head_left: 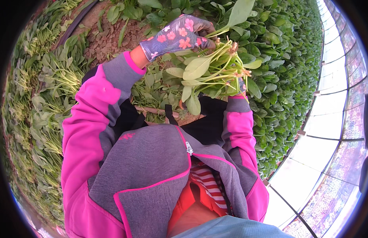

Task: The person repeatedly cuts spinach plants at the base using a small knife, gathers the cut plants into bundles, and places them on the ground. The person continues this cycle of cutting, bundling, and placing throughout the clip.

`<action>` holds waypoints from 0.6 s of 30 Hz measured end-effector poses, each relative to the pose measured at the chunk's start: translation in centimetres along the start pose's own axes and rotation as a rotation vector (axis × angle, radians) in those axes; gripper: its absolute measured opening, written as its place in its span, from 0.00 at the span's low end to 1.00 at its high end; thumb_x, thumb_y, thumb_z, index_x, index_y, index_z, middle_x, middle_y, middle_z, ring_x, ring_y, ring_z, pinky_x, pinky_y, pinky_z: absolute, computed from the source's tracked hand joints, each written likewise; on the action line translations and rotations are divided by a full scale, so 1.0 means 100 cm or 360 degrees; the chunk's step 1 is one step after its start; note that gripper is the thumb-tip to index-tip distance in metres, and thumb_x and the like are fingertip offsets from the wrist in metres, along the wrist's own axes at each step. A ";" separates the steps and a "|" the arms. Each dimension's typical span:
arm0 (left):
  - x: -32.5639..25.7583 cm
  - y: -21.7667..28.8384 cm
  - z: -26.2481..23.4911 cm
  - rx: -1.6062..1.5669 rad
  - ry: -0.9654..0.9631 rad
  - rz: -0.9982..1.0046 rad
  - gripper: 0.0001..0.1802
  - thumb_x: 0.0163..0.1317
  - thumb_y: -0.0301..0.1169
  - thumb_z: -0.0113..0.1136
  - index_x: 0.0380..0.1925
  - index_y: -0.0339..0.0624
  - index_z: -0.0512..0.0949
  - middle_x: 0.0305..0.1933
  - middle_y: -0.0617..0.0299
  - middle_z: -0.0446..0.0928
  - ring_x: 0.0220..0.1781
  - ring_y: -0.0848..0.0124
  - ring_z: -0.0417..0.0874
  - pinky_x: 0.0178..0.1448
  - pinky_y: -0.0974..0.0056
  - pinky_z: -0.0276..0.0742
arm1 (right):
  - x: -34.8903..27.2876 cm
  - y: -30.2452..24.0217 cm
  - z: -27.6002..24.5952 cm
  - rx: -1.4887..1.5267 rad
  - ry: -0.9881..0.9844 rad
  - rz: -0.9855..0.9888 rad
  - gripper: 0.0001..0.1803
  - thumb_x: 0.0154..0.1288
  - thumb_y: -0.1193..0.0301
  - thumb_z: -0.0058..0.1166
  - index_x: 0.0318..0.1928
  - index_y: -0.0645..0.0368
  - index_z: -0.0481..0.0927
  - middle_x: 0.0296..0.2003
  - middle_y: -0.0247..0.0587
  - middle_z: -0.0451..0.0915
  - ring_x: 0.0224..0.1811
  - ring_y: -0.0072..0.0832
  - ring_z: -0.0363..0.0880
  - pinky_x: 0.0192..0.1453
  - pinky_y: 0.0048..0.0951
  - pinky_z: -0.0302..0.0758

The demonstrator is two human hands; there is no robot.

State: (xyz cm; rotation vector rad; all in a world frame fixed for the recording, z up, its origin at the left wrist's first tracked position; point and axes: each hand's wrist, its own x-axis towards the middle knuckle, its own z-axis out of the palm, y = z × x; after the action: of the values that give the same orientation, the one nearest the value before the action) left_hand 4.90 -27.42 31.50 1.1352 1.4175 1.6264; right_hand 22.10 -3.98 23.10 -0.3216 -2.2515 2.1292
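My left hand point(180, 36), in a dark glove with pink and red flowers, is closed at the top of the picture. Its fingertips pinch the stem of a single spinach leaf point(240, 12) that sticks out up and to the right. Just below them is a loose bunch of spinach point(215, 67), its pinkish root ends turned to the right and its leaves to the left and downward. My right hand point(242, 85) grips this bunch from its lower right side. Leaves and stems cover most of that hand, so its fingers are hidden.
Dense uncut spinach point(283, 51) grows on the right, beside a white greenhouse wall point(331, 79) with dark frame bars. Pulled bunches point(69, 75) lie in rows on the left. Bare reddish soil point(108, 39) and a dark hose point(77, 20) show at the upper left.
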 end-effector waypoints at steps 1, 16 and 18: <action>-0.001 0.002 0.002 0.0166 0.0057 -0.0017 0.15 0.63 0.37 0.63 0.43 0.39 0.80 0.33 0.70 0.79 0.30 0.84 0.76 0.29 0.77 0.72 | 0.000 0.000 -0.001 0.0006 -0.0001 0.0005 0.23 0.64 0.64 0.53 0.58 0.59 0.71 0.49 0.43 0.78 0.51 0.34 0.77 0.59 0.35 0.73; -0.004 -0.015 0.000 -0.0393 -0.0181 -0.0450 0.26 0.56 0.39 0.66 0.50 0.34 0.74 0.35 0.62 0.77 0.34 0.76 0.76 0.30 0.71 0.72 | -0.011 0.037 -0.019 0.0093 -0.0090 0.0180 0.24 0.70 0.65 0.49 0.61 0.63 0.67 0.52 0.45 0.77 0.53 0.32 0.77 0.57 0.32 0.77; -0.005 -0.013 0.008 -0.0179 -0.0004 -0.0304 0.23 0.57 0.43 0.67 0.44 0.36 0.78 0.32 0.64 0.78 0.29 0.77 0.75 0.29 0.69 0.72 | -0.010 0.043 -0.019 0.0077 -0.0148 0.0226 0.24 0.71 0.65 0.48 0.62 0.63 0.66 0.53 0.45 0.77 0.53 0.32 0.77 0.57 0.32 0.77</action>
State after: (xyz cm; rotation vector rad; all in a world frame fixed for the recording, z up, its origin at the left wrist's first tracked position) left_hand 5.76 -27.39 30.17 0.9088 1.3704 1.5480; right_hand 23.95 -2.12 19.04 -0.4004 -2.2860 2.3098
